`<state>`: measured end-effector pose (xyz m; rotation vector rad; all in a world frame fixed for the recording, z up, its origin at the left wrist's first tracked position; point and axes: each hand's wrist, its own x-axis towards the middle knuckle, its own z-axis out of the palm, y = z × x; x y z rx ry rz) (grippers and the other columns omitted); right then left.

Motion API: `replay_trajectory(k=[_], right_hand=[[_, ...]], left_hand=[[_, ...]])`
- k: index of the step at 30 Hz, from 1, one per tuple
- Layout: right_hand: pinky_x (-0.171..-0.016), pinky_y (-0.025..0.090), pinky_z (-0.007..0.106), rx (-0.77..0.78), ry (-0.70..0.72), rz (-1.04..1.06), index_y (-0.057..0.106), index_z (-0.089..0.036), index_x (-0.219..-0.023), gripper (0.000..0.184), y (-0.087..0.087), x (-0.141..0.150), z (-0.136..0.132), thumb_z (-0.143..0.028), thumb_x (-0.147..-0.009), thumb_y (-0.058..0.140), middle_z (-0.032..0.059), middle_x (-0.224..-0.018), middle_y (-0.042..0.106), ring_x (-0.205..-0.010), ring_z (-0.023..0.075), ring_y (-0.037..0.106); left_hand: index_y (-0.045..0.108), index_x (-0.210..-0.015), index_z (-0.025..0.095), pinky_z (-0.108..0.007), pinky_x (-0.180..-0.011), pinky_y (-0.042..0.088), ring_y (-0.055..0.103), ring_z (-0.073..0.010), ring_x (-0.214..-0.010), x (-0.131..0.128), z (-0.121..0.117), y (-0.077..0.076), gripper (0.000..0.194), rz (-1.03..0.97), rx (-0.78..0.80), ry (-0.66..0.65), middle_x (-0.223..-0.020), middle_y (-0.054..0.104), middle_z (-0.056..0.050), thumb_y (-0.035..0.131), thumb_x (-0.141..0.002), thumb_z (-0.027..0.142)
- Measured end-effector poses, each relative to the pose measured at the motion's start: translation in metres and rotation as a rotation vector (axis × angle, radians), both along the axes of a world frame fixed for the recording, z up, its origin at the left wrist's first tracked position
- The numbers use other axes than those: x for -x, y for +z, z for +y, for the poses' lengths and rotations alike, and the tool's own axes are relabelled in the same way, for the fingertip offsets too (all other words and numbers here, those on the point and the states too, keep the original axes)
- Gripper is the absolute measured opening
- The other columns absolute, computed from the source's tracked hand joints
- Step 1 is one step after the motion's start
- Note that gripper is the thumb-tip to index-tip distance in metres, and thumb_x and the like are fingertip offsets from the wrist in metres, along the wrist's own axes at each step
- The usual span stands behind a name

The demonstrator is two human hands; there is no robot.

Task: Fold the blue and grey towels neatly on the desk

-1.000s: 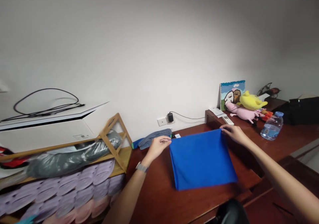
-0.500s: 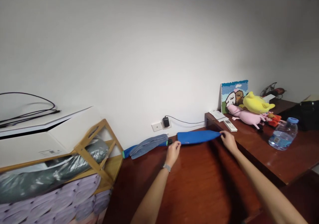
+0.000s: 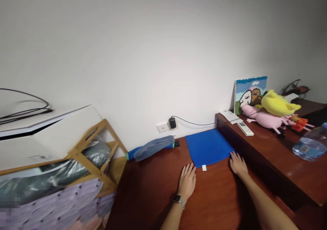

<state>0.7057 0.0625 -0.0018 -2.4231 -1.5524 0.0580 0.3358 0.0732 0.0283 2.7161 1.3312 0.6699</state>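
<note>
Plain white wall point(image 3: 143, 59) fills the upper view; brightest at centre, dimming to grey toward the upper right. Low on it, a blank-looking socket plate point(image 3: 162, 127) beside a second outlet with black charger point(image 3: 172, 122) plugged in. Against the wall, a glossy reddish-brown wooden desk point(image 3: 150, 189); higher, matching desk section point(image 3: 274, 155) at right. Left: light-wood rack point(image 3: 76, 151) with slanted end frame.

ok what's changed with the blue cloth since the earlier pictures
The blue cloth, held up before, moved down toward the wall and lies flat on the desk. The left hand let go and rests open by its near left corner; the right hand is spread at the near right corner. The remote and pink plush stayed put.
</note>
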Motion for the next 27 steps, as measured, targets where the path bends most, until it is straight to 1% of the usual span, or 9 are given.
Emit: replay_trajectory(k=[2, 5, 8, 10, 12, 15, 18, 23, 27], right_hand=[[-0.122, 0.030, 0.057, -0.024, -0.016, -0.022, 0.054, -0.012, -0.151, 0.064, 0.002, 0.000, 0.000, -0.027, -0.092, 0.034, 0.0142, -0.163, 0.044, -0.151, 0.0357, 0.038], [-0.121, 0.033, 0.056, -0.155, 0.014, -0.101, 0.063, -0.010, -0.141, 0.057, 0.011, 0.018, 0.001, -0.024, -0.091, 0.038, 0.0190, -0.159, 0.048, -0.148, 0.0385, 0.041], [-0.114, 0.042, 0.047, -0.226, 0.249, -0.101, 0.073, -0.014, -0.123, 0.046, 0.033, 0.077, 0.011, -0.023, -0.093, 0.040, 0.0185, -0.146, 0.060, -0.134, 0.0339, 0.055], [-0.106, 0.047, 0.041, -0.210, 0.456, -0.064, 0.076, -0.018, -0.115, 0.041, 0.055, 0.138, 0.027, -0.022, -0.095, 0.041, 0.0142, -0.136, 0.067, -0.122, 0.0289, 0.063], [-0.102, 0.050, 0.037, -0.191, 0.629, -0.066, 0.077, -0.019, -0.115, 0.040, 0.080, 0.207, 0.047, -0.020, -0.094, 0.042, 0.0115, -0.131, 0.070, -0.114, 0.0261, 0.065], [-0.103, 0.047, 0.032, -0.200, 0.821, -0.109, 0.072, -0.017, -0.126, 0.045, 0.114, 0.304, 0.083, -0.017, -0.097, 0.037, 0.0080, -0.138, 0.067, -0.117, 0.0228, 0.063], [-0.107, 0.043, 0.030, -0.209, 0.890, -0.121, 0.064, -0.015, -0.138, 0.051, 0.136, 0.372, 0.121, -0.017, -0.100, 0.031, 0.0058, -0.153, 0.056, -0.126, 0.0210, 0.058], [-0.104, 0.045, 0.036, -0.117, 0.842, -0.137, 0.069, -0.008, -0.127, 0.047, 0.145, 0.414, 0.172, -0.009, -0.097, 0.033, 0.0140, -0.154, 0.056, -0.124, 0.0231, 0.061], [-0.099, 0.051, 0.041, -0.026, 0.780, -0.149, 0.064, -0.008, -0.136, 0.051, 0.144, 0.422, 0.184, -0.004, -0.090, 0.044, 0.0212, -0.151, 0.057, -0.118, 0.0279, 0.067]], left_hand=[[0.062, -0.143, 0.024, -0.054, -0.123, 0.038, 0.049, -0.0262, -0.146, 0.050, -0.006, -0.004, 0.045, 0.046, -0.026, 0.072, -0.157, 0.055, -0.006, 0.041, -0.104, 0.026], [0.069, -0.135, 0.022, -0.055, -0.120, 0.041, 0.055, -0.0281, -0.141, 0.160, -0.018, -0.016, 0.043, 0.102, -0.079, 0.287, -0.150, 0.062, -0.008, 0.039, -0.103, 0.027], [0.069, -0.134, 0.019, -0.056, -0.115, 0.046, 0.059, -0.0303, -0.137, 0.260, -0.030, -0.028, 0.045, 0.110, -0.121, 0.514, -0.144, 0.066, -0.011, 0.039, -0.102, 0.029], [0.069, -0.135, 0.019, -0.054, -0.113, 0.048, 0.060, -0.0302, -0.135, 0.295, -0.036, -0.031, 0.046, 0.106, -0.125, 0.591, -0.144, 0.067, -0.010, 0.039, -0.102, 0.031], [0.068, -0.135, 0.019, -0.052, -0.113, 0.048, 0.059, -0.0299, -0.136, 0.303, -0.040, -0.029, 0.046, 0.110, -0.124, 0.618, -0.145, 0.066, -0.010, 0.039, -0.102, 0.032], [0.068, -0.135, 0.018, -0.053, -0.114, 0.046, 0.058, -0.0306, -0.136, 0.293, -0.044, -0.026, 0.046, 0.109, -0.120, 0.637, -0.145, 0.066, -0.010, 0.039, -0.103, 0.032], [0.068, -0.136, 0.018, -0.053, -0.114, 0.046, 0.058, -0.0305, -0.135, 0.286, -0.047, -0.025, 0.045, 0.082, -0.104, 0.649, -0.145, 0.066, -0.010, 0.041, -0.102, 0.031], [0.066, -0.139, 0.021, -0.054, -0.115, 0.044, 0.056, -0.0308, -0.137, 0.290, -0.052, -0.028, 0.045, 0.049, -0.078, 0.654, -0.147, 0.064, -0.010, 0.044, -0.101, 0.030], [0.065, -0.139, 0.020, -0.052, -0.119, 0.039, 0.052, -0.0286, -0.140, 0.286, -0.055, -0.024, 0.045, 0.047, -0.061, 0.682, -0.148, 0.063, -0.009, 0.044, -0.100, 0.026]])
